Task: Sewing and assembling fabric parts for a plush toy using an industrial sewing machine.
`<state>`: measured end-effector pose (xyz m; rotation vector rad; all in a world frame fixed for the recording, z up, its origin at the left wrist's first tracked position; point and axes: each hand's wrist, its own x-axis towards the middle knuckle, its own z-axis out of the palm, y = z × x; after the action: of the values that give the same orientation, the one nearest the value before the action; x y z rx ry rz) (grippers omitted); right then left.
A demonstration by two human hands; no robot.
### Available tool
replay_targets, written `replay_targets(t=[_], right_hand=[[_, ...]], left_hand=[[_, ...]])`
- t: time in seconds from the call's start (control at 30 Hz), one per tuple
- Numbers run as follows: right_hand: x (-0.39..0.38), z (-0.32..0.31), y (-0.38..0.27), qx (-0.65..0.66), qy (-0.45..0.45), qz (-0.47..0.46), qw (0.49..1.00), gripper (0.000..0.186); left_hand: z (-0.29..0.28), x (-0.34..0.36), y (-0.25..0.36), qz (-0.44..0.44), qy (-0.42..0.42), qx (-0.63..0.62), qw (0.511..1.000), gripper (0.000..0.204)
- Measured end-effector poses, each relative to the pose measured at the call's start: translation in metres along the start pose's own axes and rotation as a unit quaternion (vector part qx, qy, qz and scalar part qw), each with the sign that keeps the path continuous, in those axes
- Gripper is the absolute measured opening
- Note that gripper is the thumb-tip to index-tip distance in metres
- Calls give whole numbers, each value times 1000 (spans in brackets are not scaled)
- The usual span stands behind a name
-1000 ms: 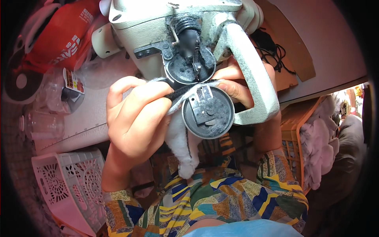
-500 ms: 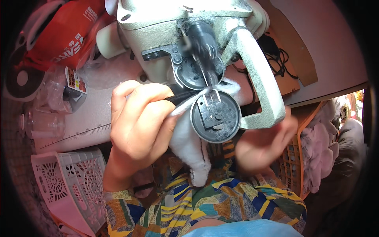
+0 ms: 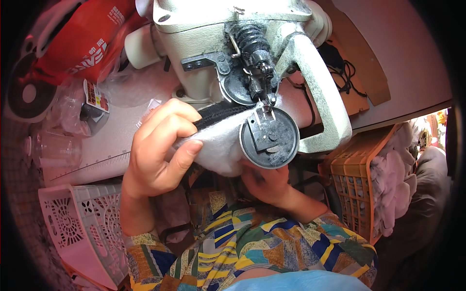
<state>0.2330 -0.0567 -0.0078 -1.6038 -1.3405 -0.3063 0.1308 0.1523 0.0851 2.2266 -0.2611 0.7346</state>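
white pad [image 3: 216, 150] fed under the needle of a sewing machine [image 3: 208, 43]

the pad lies against the black round disc [image 3: 269, 138] at the machine's arm, with a dark strip [image 3: 218, 114] along its top edge. the step looks like guiding the seam through; the next move calls for easing the pad on steadily, fingers clear of the needle. left hand [image 3: 158, 145] is closed, pinching the pad's left end. right hand [image 3: 267, 182] sits under the disc, touching the pad from below; how far it is closed i cannot tell. orange basket [image 3: 349, 184] stands to the right.
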Motion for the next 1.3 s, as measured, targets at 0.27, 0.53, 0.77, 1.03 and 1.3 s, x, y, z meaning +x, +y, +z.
replay_targets(t=[0.27,0.53,0.77,1.03,1.3], right_hand=[[-9,3,-1,-75,29,39,996,34],[5,-11,6,-7,51,103,993,31],[-10,-14,-2,150,-1,194,969,29],[-2,-9,-1,172,33,208,962,15],[9,-12,-1,117,53,168,977,26]], left_hand=[[20,9,9,123,94,222,963,26],[25,20,17,67,61,187,978,21],[1,14,5,73,-95,-74,990,29],[0,2,9,13,32,133,991,15],[17,7,15,109,91,251,957,25]])
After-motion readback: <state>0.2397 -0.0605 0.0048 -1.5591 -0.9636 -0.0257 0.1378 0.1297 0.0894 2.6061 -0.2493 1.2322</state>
